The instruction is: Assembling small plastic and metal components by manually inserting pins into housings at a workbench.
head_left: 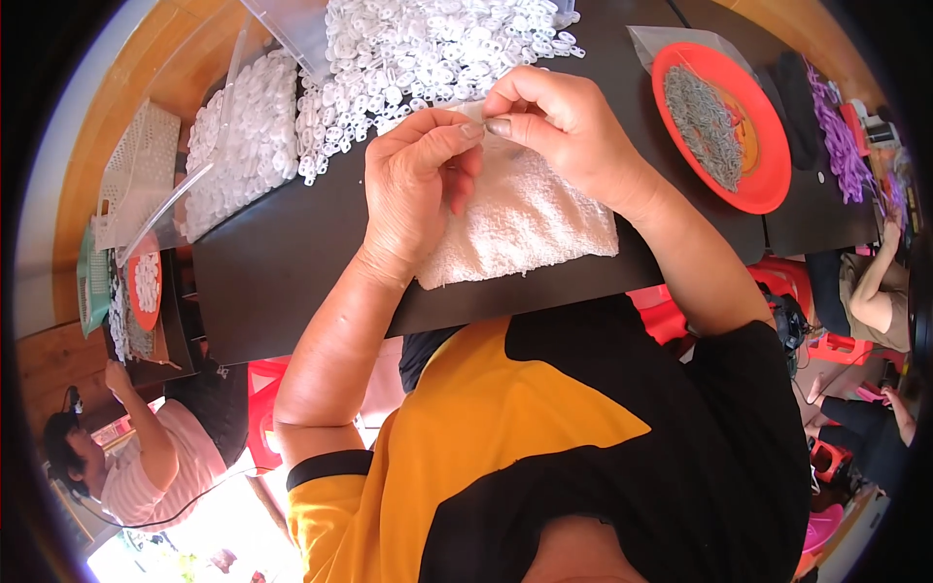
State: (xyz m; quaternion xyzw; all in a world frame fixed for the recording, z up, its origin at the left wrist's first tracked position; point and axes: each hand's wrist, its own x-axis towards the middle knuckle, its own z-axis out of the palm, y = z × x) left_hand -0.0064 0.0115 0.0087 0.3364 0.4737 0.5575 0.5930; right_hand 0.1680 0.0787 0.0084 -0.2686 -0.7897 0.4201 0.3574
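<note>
Your left hand (413, 185) and right hand (559, 121) meet at frame centre-top, fingertips pinching one small white plastic piece (476, 114) between them above the white towel (520, 219) on the dark surface (282, 262), white piece pile (428, 49) just beyond, orange plate (768, 155) upper right.
</note>
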